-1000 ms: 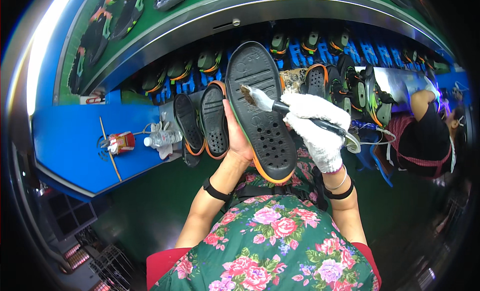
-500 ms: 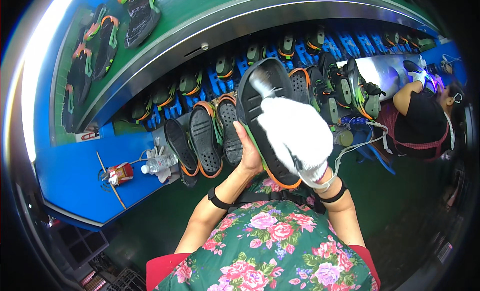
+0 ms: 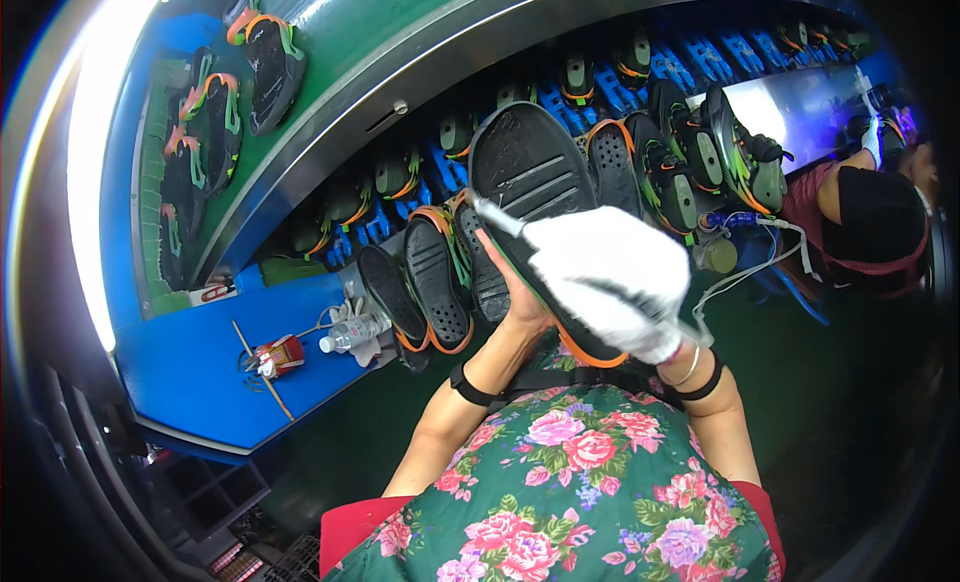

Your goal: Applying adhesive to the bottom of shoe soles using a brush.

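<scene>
A black shoe sole (image 3: 530, 167) with an orange rim at its heel is held up in front of me. My bare left hand (image 3: 522, 297) grips its left edge from below. My right hand (image 3: 612, 274), in a white glove, is closed round a small brush (image 3: 498, 218) with a pale handle. The brush tip lies at the sole's left edge, just above my left fingers. The glove covers much of the sole's middle. Behind my left hand stand further black soles (image 3: 440, 282) with orange rims, and to the right several black shoes (image 3: 742, 152) with green and orange trim.
A blue side table (image 3: 200, 367) at left carries a clear bottle (image 3: 355, 332), a red box (image 3: 278, 356) and a stick. Beyond, blue racks (image 3: 705, 62) hold shoes under a metal-edged green shelf (image 3: 330, 42). A pale cord (image 3: 750, 247) hangs at right, near another person (image 3: 865, 217).
My right hand has brought the brush from the sole's upper face down to its left edge. The whole view has shifted, and the person at right has bent lower.
</scene>
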Available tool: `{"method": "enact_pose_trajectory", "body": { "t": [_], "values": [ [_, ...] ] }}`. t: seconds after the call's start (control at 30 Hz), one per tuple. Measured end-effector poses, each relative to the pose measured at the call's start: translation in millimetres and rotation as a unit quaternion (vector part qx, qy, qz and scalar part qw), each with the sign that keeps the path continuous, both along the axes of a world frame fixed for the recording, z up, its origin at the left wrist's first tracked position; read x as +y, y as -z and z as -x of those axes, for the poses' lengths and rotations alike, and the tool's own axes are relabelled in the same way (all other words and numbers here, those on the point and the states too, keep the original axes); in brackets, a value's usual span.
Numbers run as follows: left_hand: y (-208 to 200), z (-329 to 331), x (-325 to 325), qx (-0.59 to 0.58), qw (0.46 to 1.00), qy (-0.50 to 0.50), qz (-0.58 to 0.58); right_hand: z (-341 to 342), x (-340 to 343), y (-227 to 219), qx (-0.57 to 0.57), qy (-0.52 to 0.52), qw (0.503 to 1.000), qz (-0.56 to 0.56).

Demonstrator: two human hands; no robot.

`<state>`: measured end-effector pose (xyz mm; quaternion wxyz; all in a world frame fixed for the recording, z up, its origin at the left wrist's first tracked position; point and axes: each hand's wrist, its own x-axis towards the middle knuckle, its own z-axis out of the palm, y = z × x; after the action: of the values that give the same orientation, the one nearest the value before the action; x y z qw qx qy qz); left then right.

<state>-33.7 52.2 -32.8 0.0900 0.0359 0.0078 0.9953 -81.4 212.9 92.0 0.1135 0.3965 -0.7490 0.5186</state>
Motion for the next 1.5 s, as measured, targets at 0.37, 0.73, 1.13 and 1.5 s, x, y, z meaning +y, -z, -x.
{"method": "enact_pose_trajectory", "body": {
  "t": [0.37,0.73,1.13,1.5],
  "values": [
    [10.7,3.9,-18.6,0.087,0.985,0.060,0.135,2.1,2.9,-3.6,-0.076,-0.028,0.993,0.085],
    [4.2,-2.4,-21.8,-0.096,0.994,0.051,-0.027,12.0,9.4,-8.0,-0.123,-0.053,0.979,0.156],
    [-17.7,4.3,-33.1,-0.100,0.990,0.045,0.086,3.9,16.4,-7.9,-0.089,-0.046,0.985,0.138],
    [-58.4,20.1,-17.7,-0.086,0.992,0.068,0.068,-10.8,17.3,14.0,-0.110,-0.038,0.988,0.104]
  ]
}}
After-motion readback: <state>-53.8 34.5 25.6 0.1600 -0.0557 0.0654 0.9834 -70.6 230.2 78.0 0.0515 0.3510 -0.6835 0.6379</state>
